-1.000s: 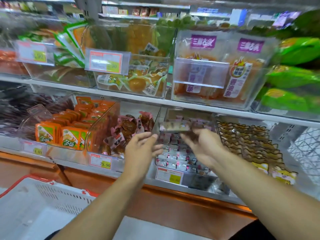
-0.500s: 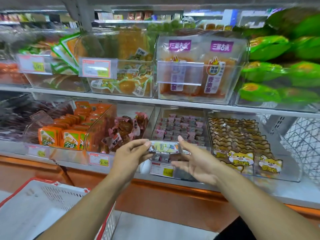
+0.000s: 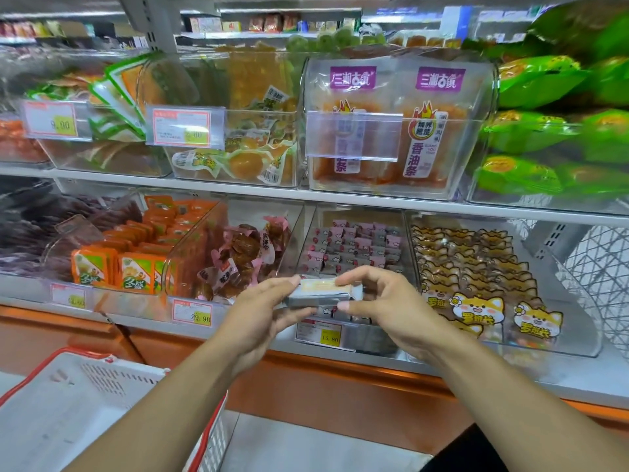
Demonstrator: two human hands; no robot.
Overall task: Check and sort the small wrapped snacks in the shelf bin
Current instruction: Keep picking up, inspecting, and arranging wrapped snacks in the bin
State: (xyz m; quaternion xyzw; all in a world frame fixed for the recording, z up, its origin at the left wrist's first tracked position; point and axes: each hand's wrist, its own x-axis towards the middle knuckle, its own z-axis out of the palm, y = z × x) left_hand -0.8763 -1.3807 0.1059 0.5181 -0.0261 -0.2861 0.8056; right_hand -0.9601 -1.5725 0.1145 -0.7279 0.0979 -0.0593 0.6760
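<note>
Wrapped snack (image 3: 320,291), a small silver bar with a pale yellow label, is held level in front of the clear shelf bin (image 3: 357,233) of pink-and-grey pieces. Left hand (image 3: 262,315) pinches one end and right hand (image 3: 384,301) the other, thumb below and fingers curled over. This looks like the checking step (label side up); next it needs turning or reading, then setting among the rows. Label print is too blurred to read, and the bin's front rows hide behind both hands.
</note>
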